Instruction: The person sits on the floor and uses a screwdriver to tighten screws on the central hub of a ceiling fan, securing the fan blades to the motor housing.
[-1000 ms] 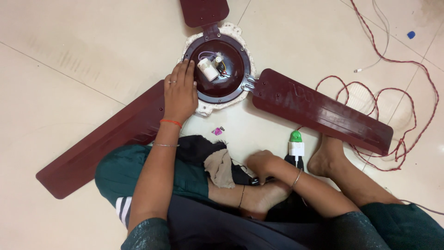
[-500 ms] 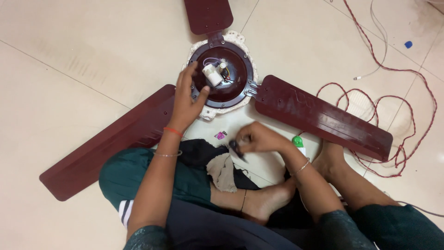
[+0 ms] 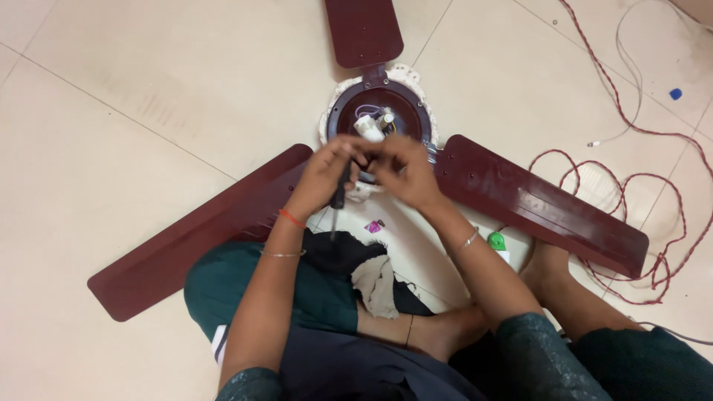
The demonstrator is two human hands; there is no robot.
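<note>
A maroon ceiling fan lies on the tiled floor, its round motor hub (image 3: pixel 380 104) open and facing up, with a white part (image 3: pixel 368 127) and wires inside. Both my hands meet over the hub's near rim. My left hand (image 3: pixel 327 174) is closed on a screwdriver (image 3: pixel 340 191) with a dark handle, whose thin shaft hangs down toward my lap. My right hand (image 3: pixel 405 172) has its fingers bunched against the left hand's fingers at the tool's upper end. What the right fingers hold is hidden.
Three maroon blades spread out: left (image 3: pixel 200 230), right (image 3: pixel 542 200), far (image 3: pixel 362 30). A green-capped white bottle (image 3: pixel 496 243) and a small pink piece (image 3: pixel 373 226) lie near my legs. A beige cloth (image 3: pixel 377 284) rests on my lap. Red twisted wire (image 3: pixel 657 186) loops at the right.
My right hand came up from the floor near the bottle, bringing the dark tool to the hub. My left hand left the hub's rim and closed on the tool.
</note>
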